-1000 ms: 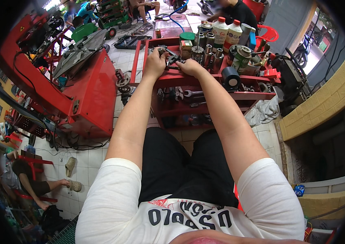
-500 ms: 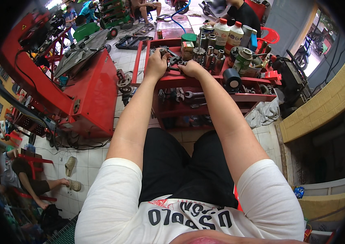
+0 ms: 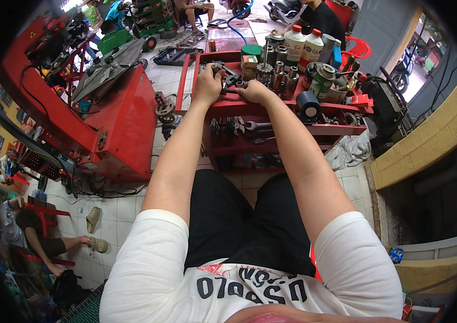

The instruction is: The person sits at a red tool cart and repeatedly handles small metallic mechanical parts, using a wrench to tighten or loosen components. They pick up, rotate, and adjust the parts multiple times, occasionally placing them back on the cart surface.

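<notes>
Both my arms reach forward to the top tray of a red tool cart (image 3: 228, 109). My left hand (image 3: 207, 86) is closed around a dark metal cylinder (image 3: 216, 69), whose round end shows above the fingers. A dark, angular metal part (image 3: 230, 79) lies between my hands, close to the left fingers. My right hand (image 3: 255, 92) is closed at the right of that part, its fingertips pinched together near a small dark piece; what they grip is mostly hidden. Several shiny sockets (image 3: 278, 76) stand upright just beyond my right hand, beside a toothed metal gear (image 3: 264, 70).
White bottles with red caps (image 3: 293, 42), a green-labelled can (image 3: 323, 78) and a black cylinder (image 3: 308, 105) crowd the cart's right side. Wrenches (image 3: 258, 125) lie on the shelf below. A red machine (image 3: 126, 118) stands left. A co-worker in black (image 3: 323, 24) sits beyond the cart.
My right hand has shifted very slightly while my left stays in place. The co-worker beyond the cart has moved an arm.
</notes>
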`<state>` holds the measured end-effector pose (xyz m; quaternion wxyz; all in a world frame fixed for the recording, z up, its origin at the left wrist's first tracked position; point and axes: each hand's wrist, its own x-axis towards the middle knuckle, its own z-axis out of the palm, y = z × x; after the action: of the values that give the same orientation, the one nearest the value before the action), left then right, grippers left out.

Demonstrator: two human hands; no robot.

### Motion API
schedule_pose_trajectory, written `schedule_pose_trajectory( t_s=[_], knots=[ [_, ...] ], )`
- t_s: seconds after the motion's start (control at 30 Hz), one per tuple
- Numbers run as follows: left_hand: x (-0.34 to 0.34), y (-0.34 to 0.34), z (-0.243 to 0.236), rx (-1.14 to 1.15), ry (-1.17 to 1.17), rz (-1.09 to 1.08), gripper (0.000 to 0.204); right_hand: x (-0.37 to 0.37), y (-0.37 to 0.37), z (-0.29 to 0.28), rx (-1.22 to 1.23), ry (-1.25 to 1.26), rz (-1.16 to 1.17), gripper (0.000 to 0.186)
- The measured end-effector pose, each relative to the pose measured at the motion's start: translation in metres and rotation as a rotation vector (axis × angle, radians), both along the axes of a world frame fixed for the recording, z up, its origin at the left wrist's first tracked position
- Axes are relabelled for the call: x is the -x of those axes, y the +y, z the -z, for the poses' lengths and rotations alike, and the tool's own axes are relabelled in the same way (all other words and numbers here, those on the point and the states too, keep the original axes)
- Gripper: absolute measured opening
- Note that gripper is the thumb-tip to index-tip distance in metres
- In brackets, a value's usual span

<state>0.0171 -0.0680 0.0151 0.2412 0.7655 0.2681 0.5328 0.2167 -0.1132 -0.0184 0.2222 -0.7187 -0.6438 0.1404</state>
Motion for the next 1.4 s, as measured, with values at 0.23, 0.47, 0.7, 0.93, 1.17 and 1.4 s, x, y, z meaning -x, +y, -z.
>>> schedule_pose_trajectory(
  t_s=[0.23, 0.47, 0.7, 0.93, 1.17, 1.4],
  knots=[
    [0.0, -0.004, -0.002, -0.026, 0.009, -0.007, 0.015, -0.001, -0.001, -0.004, 0.068, 0.057, 0.03, 0.057],
    [0.006, -0.007, -0.004, -0.058, 0.02, -0.03, 0.014, 0.013, -0.014, -0.015, 0.021, 0.035, -0.005, 0.037],
    [-0.001, -0.002, -0.001, -0.007, -0.006, 0.021, 0.013, 0.005, -0.011, -0.009, -0.017, 0.179, 0.019, 0.038],
    [0.0, -0.001, 0.0, -0.01, 0.016, -0.006, 0.018, 0.004, -0.012, -0.01, -0.051, 0.117, 0.03, 0.043],
    [0.002, 0.004, 0.003, -0.049, 0.021, -0.027, 0.02, 0.007, -0.02, -0.014, -0.109, 0.098, 0.086, 0.045],
    [0.003, 0.002, 0.003, -0.028, 0.047, -0.045, 0.02, 0.013, -0.025, -0.014, -0.258, 0.124, 0.127, 0.036]
  ],
)
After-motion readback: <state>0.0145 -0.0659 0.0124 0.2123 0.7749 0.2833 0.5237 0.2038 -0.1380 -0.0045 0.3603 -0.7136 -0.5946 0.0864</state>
